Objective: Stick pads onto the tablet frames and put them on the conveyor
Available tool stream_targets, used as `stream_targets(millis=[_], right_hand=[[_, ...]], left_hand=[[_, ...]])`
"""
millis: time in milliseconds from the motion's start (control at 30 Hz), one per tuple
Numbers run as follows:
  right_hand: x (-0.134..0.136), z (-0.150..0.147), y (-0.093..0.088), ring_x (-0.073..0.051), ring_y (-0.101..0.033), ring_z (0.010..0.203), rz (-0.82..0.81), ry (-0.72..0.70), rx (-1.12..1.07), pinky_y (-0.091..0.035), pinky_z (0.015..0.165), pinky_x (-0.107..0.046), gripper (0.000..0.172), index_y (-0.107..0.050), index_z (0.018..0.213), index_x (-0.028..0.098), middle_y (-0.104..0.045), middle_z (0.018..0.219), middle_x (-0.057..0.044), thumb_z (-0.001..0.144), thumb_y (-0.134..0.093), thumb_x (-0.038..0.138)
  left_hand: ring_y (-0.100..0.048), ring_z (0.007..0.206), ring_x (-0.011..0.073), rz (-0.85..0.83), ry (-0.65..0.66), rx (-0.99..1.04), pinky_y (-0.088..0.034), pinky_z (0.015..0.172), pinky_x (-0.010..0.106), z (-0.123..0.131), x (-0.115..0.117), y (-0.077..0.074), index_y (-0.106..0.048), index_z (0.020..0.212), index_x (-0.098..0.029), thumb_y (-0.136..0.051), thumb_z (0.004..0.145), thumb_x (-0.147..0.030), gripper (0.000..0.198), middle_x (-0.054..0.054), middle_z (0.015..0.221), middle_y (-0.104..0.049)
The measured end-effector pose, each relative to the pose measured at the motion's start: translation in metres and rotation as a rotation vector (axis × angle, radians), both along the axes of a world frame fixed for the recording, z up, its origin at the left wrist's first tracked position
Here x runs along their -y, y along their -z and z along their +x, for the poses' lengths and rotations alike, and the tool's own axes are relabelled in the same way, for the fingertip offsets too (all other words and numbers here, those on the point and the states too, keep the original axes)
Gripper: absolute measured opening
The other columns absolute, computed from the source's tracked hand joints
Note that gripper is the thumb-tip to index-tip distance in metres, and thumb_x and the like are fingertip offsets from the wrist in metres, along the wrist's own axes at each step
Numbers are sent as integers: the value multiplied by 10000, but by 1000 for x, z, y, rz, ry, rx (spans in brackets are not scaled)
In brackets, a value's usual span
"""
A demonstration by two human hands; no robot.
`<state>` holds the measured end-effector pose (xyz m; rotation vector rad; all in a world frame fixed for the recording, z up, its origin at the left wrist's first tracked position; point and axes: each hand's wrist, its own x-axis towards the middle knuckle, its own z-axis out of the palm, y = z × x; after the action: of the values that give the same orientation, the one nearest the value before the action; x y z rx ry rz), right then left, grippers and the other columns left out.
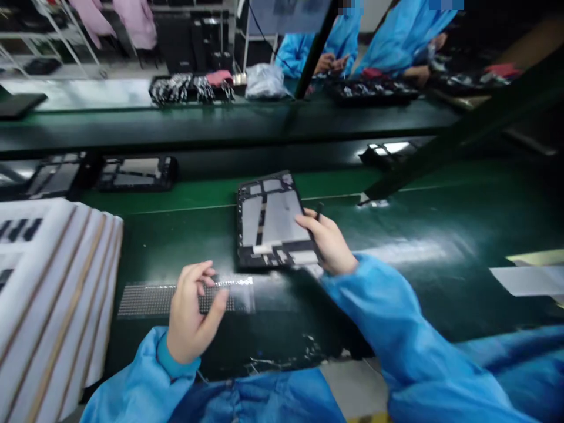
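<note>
My right hand [328, 238] grips the right edge of an opened tablet [275, 217], thumb on top. The tablet shows its inside: large silver-grey battery plates, a dark ribbon cable down the middle, and boards along the lower end. It is tilted above the green workbench. A thin dark stick-like thing [319, 210] shows by my right fingers; its kind is unclear. My left hand [194, 311] is open, fingers half curled and apart from the thumb, holding nothing. Behind and below it, a clear sheet with rows of small dark dots [145, 301] lies on the bench.
White foam trays [57, 294] are stacked at the left. More opened tablets [134, 173] lie on the conveyor [211, 182] beyond the bench. A slanted green post [418, 147] stands at the right, near paper sheets [526, 281]. Across the line, co-workers in blue sleeves [388, 41] handle parts.
</note>
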<state>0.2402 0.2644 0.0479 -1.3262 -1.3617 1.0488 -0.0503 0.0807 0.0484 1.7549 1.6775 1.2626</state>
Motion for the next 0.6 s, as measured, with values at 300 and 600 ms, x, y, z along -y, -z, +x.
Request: stream_targets(millis=[300, 600], right_hand=[[-181, -170, -42, -321, -792, 1353, -180, -149, 504, -711, 1138, -552, 474, -742, 1530, 194, -752, 1575, -151, 1140, -841, 446], [-153, -420, -46, -327, -789, 1368, -207, -390, 551, -707, 1150, -571, 490, -734, 1545, 203, -752, 1582, -143, 1139, -841, 456]], left_hand=[[-707, 724, 187, -12, -121, 57, -646, 716, 373, -43, -35, 40, -641, 1346, -300, -596, 1156, -483, 267, 9, 948, -702], [-707, 643, 200, 7, -154, 232, -551, 631, 353, -57, -27, 42, -796, 1134, -287, -703, 1109, -552, 282, 22, 778, -751]])
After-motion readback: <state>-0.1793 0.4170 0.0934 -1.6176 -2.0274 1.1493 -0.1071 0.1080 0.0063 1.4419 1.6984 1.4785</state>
